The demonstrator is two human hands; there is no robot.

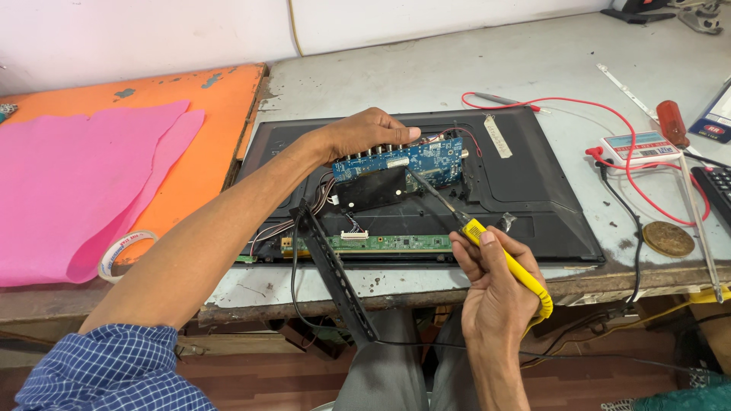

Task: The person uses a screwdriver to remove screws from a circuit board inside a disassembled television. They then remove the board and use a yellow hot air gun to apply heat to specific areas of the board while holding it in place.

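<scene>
**Ana:** Grey, scuffed workbench [533,61], an orange board with pink sheets [84,183] off to the left, and a black flat-panel back [533,190] lying face down in the middle. What are the hands doing?

**Ben:** The left hand [365,133] is clamped on the top edge of a blue circuit board [411,161], tilting it up off the panel. The right hand [495,285] has its fingers wrapped tight round a yellow-handled soldering iron [506,259], held like a pen.

**Ana:** Which way does the iron point?

**Ben:** Its long axis runs from lower right to upper left, tip up at the board's lower edge, cord trailing off the bench.

**Ana:** Any advice?

**Ben:** I'd judge the wrist wants bracing on the panel edge, the board kept steady, and the tip touched to one joint only, clear of the red wires [609,114] and ribbon cables [324,194].
</scene>
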